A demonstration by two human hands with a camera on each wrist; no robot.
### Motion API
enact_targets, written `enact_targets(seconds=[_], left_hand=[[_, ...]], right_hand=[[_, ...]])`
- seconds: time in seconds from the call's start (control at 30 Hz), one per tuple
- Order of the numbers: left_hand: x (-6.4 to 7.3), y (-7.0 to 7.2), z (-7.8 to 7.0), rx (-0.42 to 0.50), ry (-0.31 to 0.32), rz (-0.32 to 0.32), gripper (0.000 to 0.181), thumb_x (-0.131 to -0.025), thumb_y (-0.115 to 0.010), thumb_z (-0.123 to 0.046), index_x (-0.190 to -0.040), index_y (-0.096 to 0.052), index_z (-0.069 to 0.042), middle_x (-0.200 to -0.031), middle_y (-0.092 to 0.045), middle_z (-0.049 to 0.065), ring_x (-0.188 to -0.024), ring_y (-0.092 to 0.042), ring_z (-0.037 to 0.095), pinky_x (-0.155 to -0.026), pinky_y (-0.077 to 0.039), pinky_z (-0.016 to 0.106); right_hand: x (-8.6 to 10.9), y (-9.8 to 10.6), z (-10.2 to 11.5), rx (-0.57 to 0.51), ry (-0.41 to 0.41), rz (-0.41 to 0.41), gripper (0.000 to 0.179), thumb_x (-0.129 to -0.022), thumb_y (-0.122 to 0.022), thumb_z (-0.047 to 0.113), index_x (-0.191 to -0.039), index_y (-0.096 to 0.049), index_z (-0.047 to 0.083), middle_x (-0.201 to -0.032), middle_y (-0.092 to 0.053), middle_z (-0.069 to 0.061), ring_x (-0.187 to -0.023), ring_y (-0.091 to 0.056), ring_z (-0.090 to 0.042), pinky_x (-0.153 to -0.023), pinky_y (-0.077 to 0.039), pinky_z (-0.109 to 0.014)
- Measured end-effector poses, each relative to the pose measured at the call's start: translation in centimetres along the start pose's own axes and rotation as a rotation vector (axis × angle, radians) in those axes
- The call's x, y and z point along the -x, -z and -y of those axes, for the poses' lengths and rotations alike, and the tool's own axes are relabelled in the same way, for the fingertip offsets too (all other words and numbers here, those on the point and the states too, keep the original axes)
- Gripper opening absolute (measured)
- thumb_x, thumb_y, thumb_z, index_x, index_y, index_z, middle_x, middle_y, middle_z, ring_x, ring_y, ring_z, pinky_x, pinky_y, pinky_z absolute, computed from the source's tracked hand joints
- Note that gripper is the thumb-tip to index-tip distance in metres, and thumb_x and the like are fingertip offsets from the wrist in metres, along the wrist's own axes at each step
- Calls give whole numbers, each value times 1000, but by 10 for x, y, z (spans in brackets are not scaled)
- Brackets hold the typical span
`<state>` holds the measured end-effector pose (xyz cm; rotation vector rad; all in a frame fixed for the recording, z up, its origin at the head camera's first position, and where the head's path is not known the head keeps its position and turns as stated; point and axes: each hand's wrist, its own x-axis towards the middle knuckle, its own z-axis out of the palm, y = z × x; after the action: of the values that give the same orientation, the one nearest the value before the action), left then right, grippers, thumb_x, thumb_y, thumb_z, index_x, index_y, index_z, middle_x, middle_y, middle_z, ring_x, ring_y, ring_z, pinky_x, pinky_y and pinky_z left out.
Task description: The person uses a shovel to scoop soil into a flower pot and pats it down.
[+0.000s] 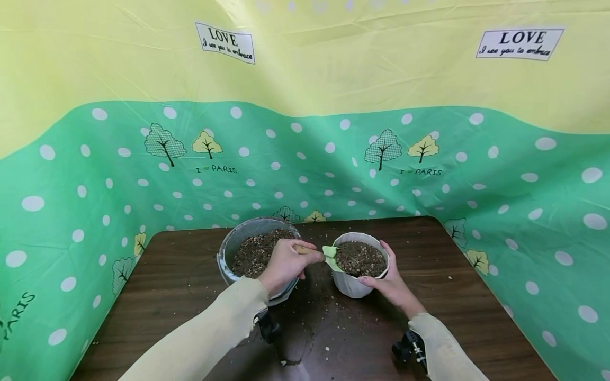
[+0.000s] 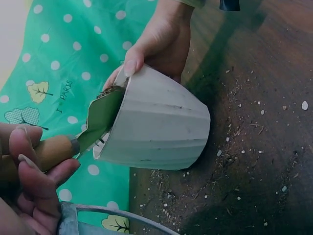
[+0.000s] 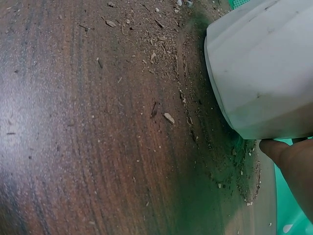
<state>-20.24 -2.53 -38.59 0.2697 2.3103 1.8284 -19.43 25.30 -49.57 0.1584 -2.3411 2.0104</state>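
Gripping the wooden handle (image 2: 51,152) of a green trowel (image 2: 104,115) in the left hand (image 1: 288,262), low in the head view. Holding the blade at the left rim of a white pot (image 1: 350,284), right of lower centre and filled with dark soil (image 1: 359,258). Clasping that pot in the right hand (image 1: 393,281), with the thumb in front and fingers round the right side. Also showing a grey bucket (image 1: 232,244) of more soil, below and left of centre, and pale crumbs (image 2: 304,105) over the brown tabletop (image 1: 190,312), at right in the left-wrist view
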Motion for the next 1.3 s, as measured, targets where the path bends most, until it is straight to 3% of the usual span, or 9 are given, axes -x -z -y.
enact_targets(seconds=[0.17, 0.4, 0.63, 0.97, 1.13, 1.3], left_hand=[[0, 1, 1, -14, 2, 10, 23, -84, -79, -15, -103, -75, -4, -68, -71, 3, -40, -49, 12, -43, -46, 29], [-1, 2, -1, -42, -5, 13, 21, -83, -79, -15, -100, -74, -3, -75, -74, 2, -41, -49, 14, -42, -45, 28], [-4, 6, -12, -219, -44, 36, 18, -82, -79, -16, -96, -74, -7, -71, -72, -2, -43, -57, 21, -45, -47, 29], [-5, 24, -39, -424, -92, 58, 7, -78, -79, -18, -83, -74, -15, -68, -72, -8, -57, -63, 12, -54, -49, 30], [-8, 29, -48, -443, -102, 37, 6, -78, -78, -16, -82, -74, -13, -71, -72, -4, -62, -63, 14, -56, -49, 32], [-14, 16, -48, -412, -126, 35, 11, -81, -78, -17, -90, -75, -12, -74, -73, -9, -68, -65, 10, -62, -51, 31]], right_hand=[[0, 0, -1, -2, -3, 2, 109, -81, -76, 0, -157, 1, 16, -155, -11, -23, -139, -17, -39, -110, -19, -56], [-2, 0, -1, -5, -3, -3, 109, -80, -76, 0, -157, 0, 16, -156, -11, -23, -140, -17, -39, -110, -17, -56], [0, 0, -2, -4, -5, -5, 110, -80, -76, -1, -157, 1, 14, -155, -11, -23, -139, -17, -39, -110, -18, -53], [-1, 0, 0, -10, -11, -6, 110, -81, -76, -1, -157, 1, 16, -156, -11, -23, -140, -17, -39, -110, -18, -56], [-1, 0, 1, 1, -13, -4, 110, -81, -76, 0, -158, 1, 17, -156, -11, -23, -140, -17, -40, -111, -17, -58], [0, 0, 0, 7, -19, -9, 110, -82, -76, 0, -157, 1, 17, -156, -10, -22, -141, -15, -39, -110, -17, -57]])
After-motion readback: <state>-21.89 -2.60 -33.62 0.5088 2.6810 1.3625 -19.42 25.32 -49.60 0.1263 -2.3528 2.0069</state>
